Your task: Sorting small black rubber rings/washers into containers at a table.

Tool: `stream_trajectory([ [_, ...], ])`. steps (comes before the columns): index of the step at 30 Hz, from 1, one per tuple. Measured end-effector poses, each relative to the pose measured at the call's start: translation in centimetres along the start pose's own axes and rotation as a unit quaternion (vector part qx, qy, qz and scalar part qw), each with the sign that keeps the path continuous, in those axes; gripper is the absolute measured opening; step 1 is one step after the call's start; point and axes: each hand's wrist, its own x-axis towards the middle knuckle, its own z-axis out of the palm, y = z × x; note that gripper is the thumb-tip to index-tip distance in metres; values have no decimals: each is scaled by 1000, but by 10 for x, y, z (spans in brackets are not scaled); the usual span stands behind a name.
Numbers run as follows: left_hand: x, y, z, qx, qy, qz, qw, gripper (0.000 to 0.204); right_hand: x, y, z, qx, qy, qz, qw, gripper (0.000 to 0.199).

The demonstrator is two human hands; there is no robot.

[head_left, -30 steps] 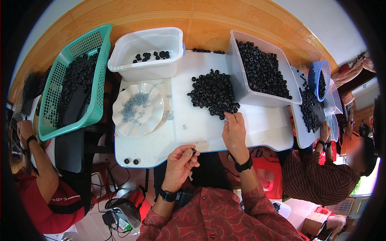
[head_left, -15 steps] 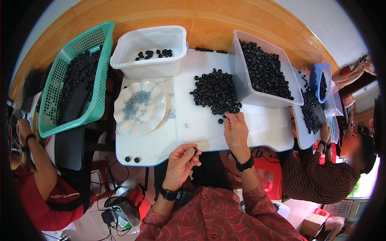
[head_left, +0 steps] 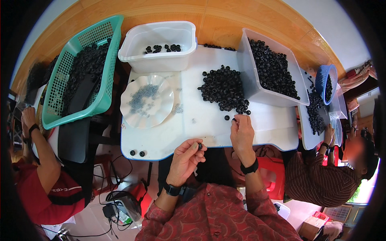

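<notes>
Rings, small and black, fill the scene. Left hand point(head_left: 185, 154) pinches one black ring point(head_left: 199, 146) between thumb and fingertips at the counter point(head_left: 201, 120) edge. At one o'clock, right hand point(head_left: 242, 130) closes narrowly on another by the pile point(head_left: 225, 88). They look light, stiff and likely slippery; best gripped across the rim.

A white table point(head_left: 193, 132) with a thin blue rim fills the middle, its far side set against a long curved bench of warm orange wood point(head_left: 225, 20); a pale wall point(head_left: 333, 28) rises beyond it at the far right. Near the table's left end the floor point(head_left: 92, 213) is light, with black cables point(head_left: 116, 172) trailing over it. A red stool point(head_left: 273, 172) stands under the near right edge, and daylight glows at the far right rim.
</notes>
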Motion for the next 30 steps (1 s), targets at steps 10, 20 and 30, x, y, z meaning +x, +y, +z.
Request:
stream_trajectory([
  [10,-1,0,2,-3,-8,12,1000,24,-34,-54,-23,486,-184,210,828,19],
  [20,-6,1,8,-11,-4,32,999,22,-44,-55,-19,561,-203,223,771,16],
  [30,-8,1,13,42,-24,44,998,24,-45,-61,-15,587,-214,211,752,11],
])
